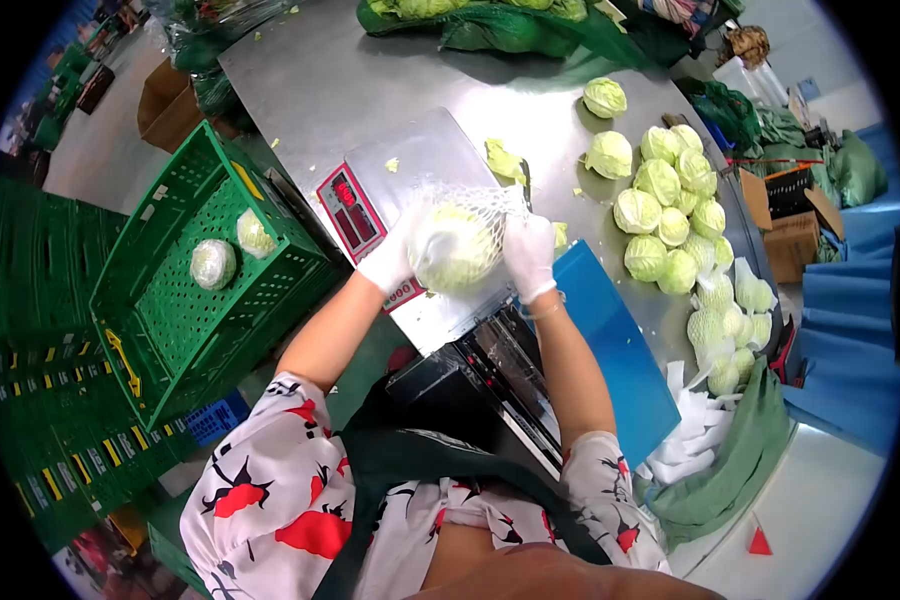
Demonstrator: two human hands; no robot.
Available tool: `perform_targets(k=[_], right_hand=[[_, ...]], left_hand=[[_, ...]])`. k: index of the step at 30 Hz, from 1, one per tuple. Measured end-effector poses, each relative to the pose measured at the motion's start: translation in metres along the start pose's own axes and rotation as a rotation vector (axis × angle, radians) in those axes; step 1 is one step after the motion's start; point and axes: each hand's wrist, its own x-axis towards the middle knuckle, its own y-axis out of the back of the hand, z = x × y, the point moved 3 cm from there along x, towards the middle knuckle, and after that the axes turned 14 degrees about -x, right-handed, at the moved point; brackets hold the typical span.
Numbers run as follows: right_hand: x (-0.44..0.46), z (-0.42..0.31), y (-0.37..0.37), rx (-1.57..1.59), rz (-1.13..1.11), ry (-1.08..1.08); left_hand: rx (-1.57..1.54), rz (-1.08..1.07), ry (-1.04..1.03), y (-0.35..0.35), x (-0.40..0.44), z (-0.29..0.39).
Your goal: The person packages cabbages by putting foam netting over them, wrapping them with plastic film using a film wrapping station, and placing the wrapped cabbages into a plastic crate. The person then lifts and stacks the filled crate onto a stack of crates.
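A pale green cabbage (457, 250) in white foam netting is held up between my two gloved hands, over the front of the metal scale (420, 150). My left hand (392, 252) presses against the cabbage's left side, its fingers partly hidden behind the plastic. My right hand (528, 250) is closed on the gathered end of the netting at the right. Red digits show on the scale's panel (350, 212). A green crate (170, 310) at the left holds two wrapped cabbages (213, 264).
Bare cabbages (660, 180) are piled on the right of the metal table (310, 70), with netted ones (715, 325) nearer me. A blue board (610, 350) and a black machine (500, 375) lie before me. Green sacking (510, 30) crosses the far edge.
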Motion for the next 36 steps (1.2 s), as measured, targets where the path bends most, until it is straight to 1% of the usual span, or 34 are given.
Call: perform_targets(k=[1, 2, 3, 4, 5, 6, 8, 9, 10, 11, 12, 13, 14, 15, 16, 17, 19, 20, 21, 23, 24, 25, 26, 27, 28, 29, 31, 33, 34, 35, 36], right_hand=[[-0.007, -0.003, 0.010, 0.014, -0.027, 0.033], [-0.012, 0.000, 0.021, 0.135, -0.041, 0.061], [-0.011, 0.019, 0.022, 0.360, -0.116, 0.058], [-0.026, 0.040, 0.033, 0.652, -0.297, -0.223], [-0.035, 0.051, 0.045, 0.950, -0.486, -0.465], [-0.048, 0.055, 0.066, 0.905, -0.595, -0.376], [-0.076, 0.083, 0.097, 1.053, -0.306, -0.372], [-0.095, 0.094, 0.110, 1.118, -0.158, -0.368], [-0.112, 0.102, 0.122, 1.159, -0.056, -0.364], [-0.124, 0.101, 0.129, 1.184, -0.045, -0.333], [-0.138, 0.096, 0.132, 1.213, -0.031, -0.308], [-0.150, 0.095, 0.135, 1.238, -0.019, -0.279], [-0.164, 0.098, 0.144, 0.801, 0.077, -0.179], [-0.178, 0.099, 0.149, 0.806, 0.208, -0.245], [-0.191, 0.111, 0.149, 0.859, 0.315, -0.257], [-0.204, 0.125, 0.144, 0.911, 0.420, -0.267], [-0.231, 0.144, 0.133, 0.738, 0.618, -0.348], [-0.240, 0.150, 0.128, 0.649, 0.712, -0.387], [-0.248, 0.154, 0.122, 0.544, 0.734, -0.400], [-0.262, 0.154, 0.114, 0.335, 0.760, -0.424], [-0.270, 0.152, 0.114, 0.129, 0.711, -0.433], [-0.277, 0.156, 0.113, 0.160, 0.717, -0.444], [-0.285, 0.162, 0.113, 0.189, 0.720, -0.452], [-0.293, 0.168, 0.114, 0.217, 0.721, -0.461], [-0.308, 0.167, 0.122, 0.074, 0.766, -0.482], [-0.323, 0.158, 0.135, 0.002, 0.836, -0.553], [-0.359, 0.167, 0.143, -0.412, 0.851, -0.665], [-0.383, 0.173, 0.133, -0.796, 0.706, -0.852], [-0.390, 0.184, 0.118, -0.838, 0.575, -0.867], [-0.384, 0.173, 0.113, -0.888, 0.534, -0.868], [-0.376, 0.169, 0.107, -0.877, 0.509, -0.876]], left_hand=[[-0.061, -0.122, 0.140, -0.017, -0.012, -0.008], [-0.087, -0.147, 0.133, -0.014, -0.011, -0.019], [-0.112, -0.174, 0.129, -0.006, -0.006, -0.034], [-0.137, -0.195, 0.172, -0.006, -0.005, -0.058], [-0.147, -0.187, 0.190, -0.019, -0.005, -0.069], [-0.160, -0.176, 0.211, -0.033, -0.003, -0.076], [-0.177, -0.163, 0.231, -0.064, 0.004, -0.096], [-0.124, -0.199, 0.254, -0.076, 0.008, -0.104], [-0.073, -0.238, 0.274, -0.087, 0.015, -0.112], [-0.025, -0.274, 0.295, -0.095, 0.022, -0.123], [0.191, -0.360, 0.192, -0.103, 0.031, -0.142], [0.256, -0.408, 0.234, -0.108, 0.040, -0.164], [0.318, -0.459, 0.269, -0.113, 0.047, -0.186], [0.382, -0.515, 0.297, -0.118, 0.052, -0.207], [0.453, -0.557, 0.246, -0.132, 0.052, -0.222], [0.605, -0.536, 0.201, -0.131, 0.055, -0.240], [0.910, -0.489, 0.097, -0.116, 0.062, -0.273], [1.018, -0.402, 0.169, -0.103, 0.061, -0.286], [1.091, -0.378, 0.223, -0.090, 0.060, -0.294], [1.006, -0.350, 0.403, -0.092, 0.044, -0.299], [0.885, -0.443, 0.389, -0.092, 0.045, -0.296], [0.760, -0.535, 0.373, -0.092, 0.046, -0.288], [0.752, -0.413, 0.430, -0.099, 0.032, -0.267], [0.813, -0.445, 0.245, -0.100, 0.021, -0.241], [1.143, -0.492, -0.071, -0.092, 0.011, -0.215], [1.446, -0.424, -0.302, -0.097, -0.016, -0.187], [2.013, -0.383, -0.732, -0.067, -0.045, -0.148], [2.211, -0.313, -0.569, -0.038, -0.069, -0.138], [2.277, -0.310, -0.603, -0.031, -0.076, -0.143], [2.343, -0.305, -0.636, -0.022, -0.082, -0.152], [2.198, -0.391, -0.641, -0.001, -0.076, -0.161]])
